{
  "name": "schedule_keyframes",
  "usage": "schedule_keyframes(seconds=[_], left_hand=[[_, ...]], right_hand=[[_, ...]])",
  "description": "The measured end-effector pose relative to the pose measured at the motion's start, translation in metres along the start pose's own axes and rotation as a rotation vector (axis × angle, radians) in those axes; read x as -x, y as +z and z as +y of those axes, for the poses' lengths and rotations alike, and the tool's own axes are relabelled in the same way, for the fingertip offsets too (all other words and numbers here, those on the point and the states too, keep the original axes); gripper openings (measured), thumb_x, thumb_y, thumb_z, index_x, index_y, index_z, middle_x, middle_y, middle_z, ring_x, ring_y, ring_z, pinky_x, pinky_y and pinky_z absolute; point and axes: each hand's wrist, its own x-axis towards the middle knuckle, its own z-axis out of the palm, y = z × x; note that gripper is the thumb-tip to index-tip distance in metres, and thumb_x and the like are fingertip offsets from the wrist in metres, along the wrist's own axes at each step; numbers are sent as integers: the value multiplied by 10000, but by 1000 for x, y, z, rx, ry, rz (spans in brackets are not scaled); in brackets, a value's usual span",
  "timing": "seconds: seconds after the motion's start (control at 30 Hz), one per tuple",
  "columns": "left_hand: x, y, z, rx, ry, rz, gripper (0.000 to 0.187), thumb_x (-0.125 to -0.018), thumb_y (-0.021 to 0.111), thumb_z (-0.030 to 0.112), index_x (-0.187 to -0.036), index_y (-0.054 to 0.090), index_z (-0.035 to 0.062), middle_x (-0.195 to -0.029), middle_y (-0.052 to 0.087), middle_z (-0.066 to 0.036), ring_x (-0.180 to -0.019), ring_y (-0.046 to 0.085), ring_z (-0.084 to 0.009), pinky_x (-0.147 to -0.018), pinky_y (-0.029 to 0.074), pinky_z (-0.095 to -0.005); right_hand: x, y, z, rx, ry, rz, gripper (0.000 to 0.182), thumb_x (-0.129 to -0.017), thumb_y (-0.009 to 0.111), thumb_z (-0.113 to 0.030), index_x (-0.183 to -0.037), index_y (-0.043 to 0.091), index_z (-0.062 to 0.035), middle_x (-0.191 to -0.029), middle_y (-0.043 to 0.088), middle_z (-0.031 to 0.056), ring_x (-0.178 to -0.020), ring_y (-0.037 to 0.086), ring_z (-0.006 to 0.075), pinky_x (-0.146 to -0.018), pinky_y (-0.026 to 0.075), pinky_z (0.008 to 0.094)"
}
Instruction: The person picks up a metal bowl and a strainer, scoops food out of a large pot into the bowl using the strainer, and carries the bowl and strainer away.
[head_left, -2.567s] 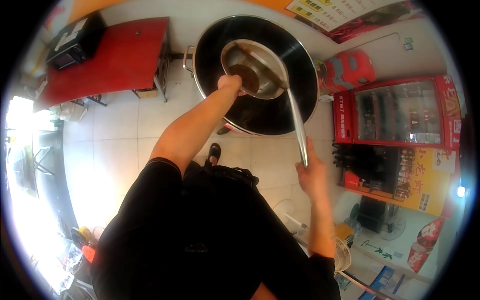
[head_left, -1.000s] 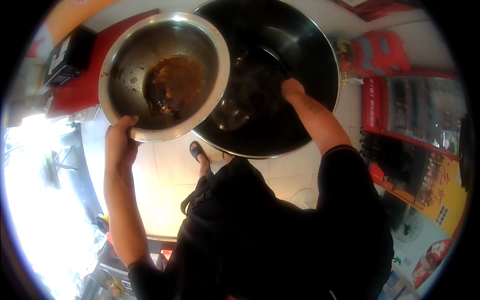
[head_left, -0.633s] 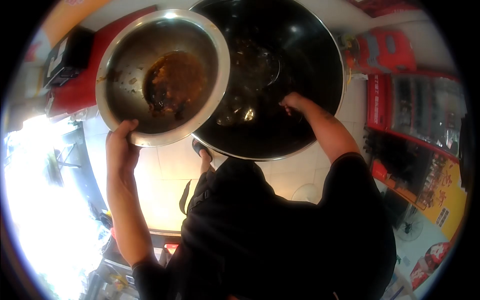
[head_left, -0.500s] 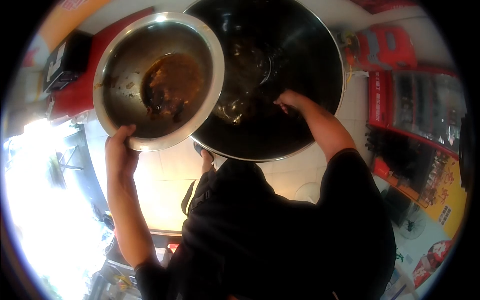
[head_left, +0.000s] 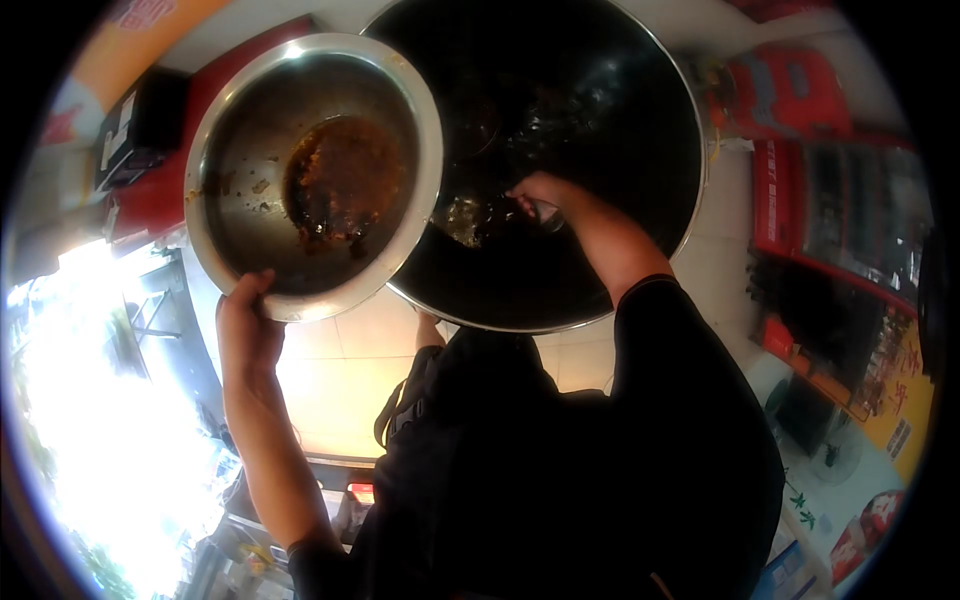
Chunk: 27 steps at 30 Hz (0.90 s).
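Observation:
A wide metal basin (head_left: 225,235) hangs at the left, overlapping the large pot's edge in this view. Brown, oily liquid with dark bits (head_left: 345,180) pools in its bottom, and scraps cling to the inner wall. My left hand (head_left: 250,325) grips the basin's near rim, thumb over the edge. Dark liquid with shiny ripples fills the big round pot (head_left: 640,290). Over its middle my right hand (head_left: 540,195) is closed, knuckles toward the basin. Something small and shiny shows beside the fingers; I cannot tell what they hold.
A red-framed glass case (head_left: 850,210) stands at the right, with a red and grey object (head_left: 790,90) above it. A black box (head_left: 145,130) sits at the far left near a bright opening. Pale floor tiles (head_left: 350,370) show below the pot.
My right hand has moved left across the pot, toward the basin. The basin has dropped slightly lower in view, still in my left hand. Ripples in the pot have shifted.

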Motion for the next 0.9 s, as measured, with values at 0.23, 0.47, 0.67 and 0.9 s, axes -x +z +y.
schedule_keyframes(seconds=[0.23,0.47,0.67,0.9], left_hand=[[2,1,1,15,-22,-64,290,-878,599,-35,-1142,578,-152,-1086,660,-184,-1030,667,-278,-946,555,-373],[-3,-6,-1,19,-7,-90,278,-888,596,-18,-1136,572,-142,-1073,657,-176,-1009,670,-263,-896,577,-357],[3,-1,1,14,-11,-91,263,-901,593,2,-1129,572,-127,-1055,658,-162,-961,684,-251,-831,595,-344],[-3,-9,-2,-22,-21,-70,267,-915,583,15,-1136,567,-132,-1049,662,-175,-957,692,-264,-818,609,-352]], right_hand=[[62,-15,10,-77,-4,-101,321,-959,711,-166,-699,547,-76,-608,520,30,-535,508,148,-523,449,342],[101,-46,2,-12,18,-105,229,-910,759,-174,-842,566,-72,-669,545,13,-530,494,122,-500,418,297],[163,-91,-46,413,-45,141,197,-881,760,-153,-920,587,-66,-679,556,-1,-576,554,128,-514,485,315],[166,-124,-121,1671,-307,711,272,-909,617,-79,-1144,665,50,-1121,715,262,-975,736,359,-801,608,463]])
